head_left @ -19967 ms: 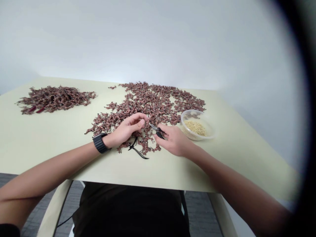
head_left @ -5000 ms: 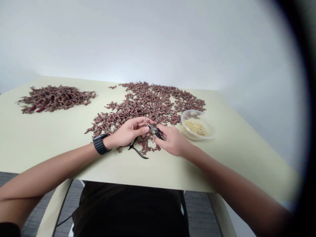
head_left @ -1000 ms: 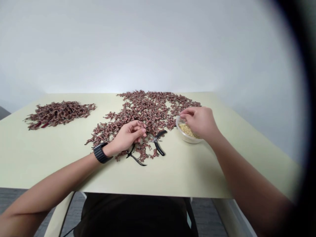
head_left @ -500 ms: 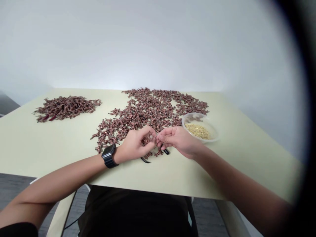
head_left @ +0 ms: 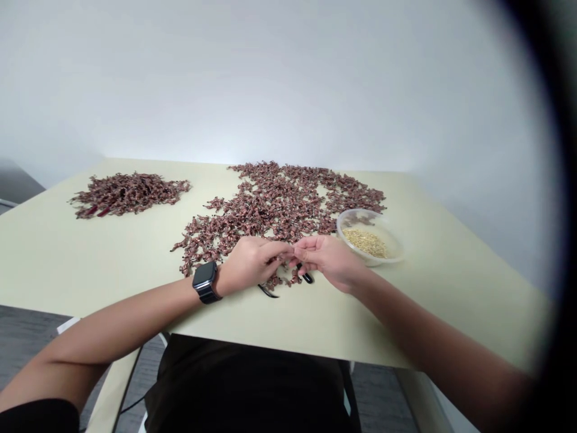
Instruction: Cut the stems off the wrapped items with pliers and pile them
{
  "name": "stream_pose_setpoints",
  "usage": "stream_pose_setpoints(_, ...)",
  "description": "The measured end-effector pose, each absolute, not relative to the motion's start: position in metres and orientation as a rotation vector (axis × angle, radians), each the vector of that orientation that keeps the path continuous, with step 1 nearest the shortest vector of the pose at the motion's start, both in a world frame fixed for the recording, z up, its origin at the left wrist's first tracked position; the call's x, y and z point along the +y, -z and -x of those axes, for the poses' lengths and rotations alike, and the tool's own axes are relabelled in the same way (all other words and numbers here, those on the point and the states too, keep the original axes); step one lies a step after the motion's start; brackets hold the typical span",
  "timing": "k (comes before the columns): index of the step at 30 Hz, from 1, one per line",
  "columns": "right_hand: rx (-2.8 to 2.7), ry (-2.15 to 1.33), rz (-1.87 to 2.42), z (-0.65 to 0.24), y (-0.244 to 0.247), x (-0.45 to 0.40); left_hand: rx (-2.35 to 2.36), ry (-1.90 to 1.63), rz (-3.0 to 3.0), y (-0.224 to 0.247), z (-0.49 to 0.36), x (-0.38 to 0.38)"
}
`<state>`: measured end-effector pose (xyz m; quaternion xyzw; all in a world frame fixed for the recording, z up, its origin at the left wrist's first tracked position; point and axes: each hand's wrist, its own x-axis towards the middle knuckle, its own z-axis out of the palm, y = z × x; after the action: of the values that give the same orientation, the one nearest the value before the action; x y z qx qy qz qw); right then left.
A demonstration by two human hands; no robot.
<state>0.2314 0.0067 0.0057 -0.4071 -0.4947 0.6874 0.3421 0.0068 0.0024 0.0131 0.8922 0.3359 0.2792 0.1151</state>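
Over the near edge of a wide spread of small reddish-brown pieces [head_left: 279, 207], my two hands meet at the fingertips. My left hand [head_left: 256, 261], with a dark watch [head_left: 205, 281] at its wrist, has its fingers pinched together. My right hand [head_left: 331, 258] is pinched too, its fingertips touching those of the left. Whatever they hold is too small to make out. A black tool handle [head_left: 307, 277] and a thin curved black handle [head_left: 269, 292] show below the hands; the rest is hidden. Right of my right hand is a clear round bowl [head_left: 396, 255] with small gold-coloured bits [head_left: 368, 242].
At the left of the pale table [head_left: 112, 258] lies a second heap of reddish-brown pieces [head_left: 130, 193], with dark red items at its near side. A pale wall [head_left: 270, 84] rises behind the table. The table's front edge runs just before my body.
My left hand has turned more palm-down, and its fingers have closed from a rounded loop to a flatter pinch. The whole view has shifted slightly.
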Motion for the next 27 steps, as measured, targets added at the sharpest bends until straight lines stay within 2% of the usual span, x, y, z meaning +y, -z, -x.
stream_pose_setpoints(17,-1.481,-1.796,1.098,-0.240,-0.017,0.010,1.047,-0.790,-2.406,-0.021,-0.009,0.004)
stream_pose_setpoints(21,-1.580,-1.501,1.185,-0.236,-0.016,0.010,1.097,-0.797,-2.004,-0.023,-0.014,0.005)
stream_pose_setpoints(27,-1.691,-1.013,1.241,-0.233,-0.018,0.005,0.888,-0.737,-1.403,-0.010,-0.018,0.011)
